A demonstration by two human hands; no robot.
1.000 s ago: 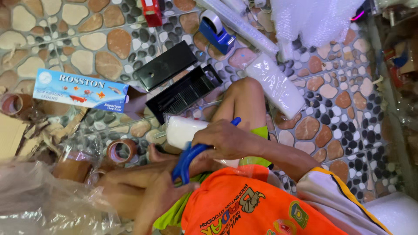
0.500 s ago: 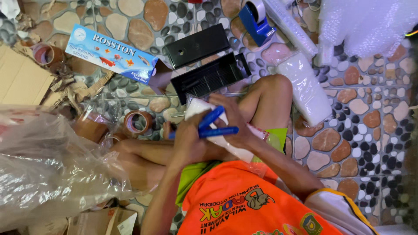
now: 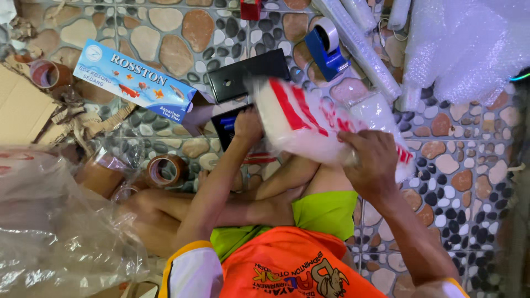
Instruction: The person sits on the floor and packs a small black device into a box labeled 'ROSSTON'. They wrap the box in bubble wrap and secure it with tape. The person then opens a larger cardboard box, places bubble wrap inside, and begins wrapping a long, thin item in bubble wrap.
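Fingers of right hand grip red-striped white bag; left hand touches it.

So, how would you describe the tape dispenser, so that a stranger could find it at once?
Look at the pebble-pattern floor, near the top edge, just right of the middle. There, beside the flat black panel and left of the long clear rolls, stands the tape dispenser. It is the only bright blue tool, and it carries a pale roll of tape.
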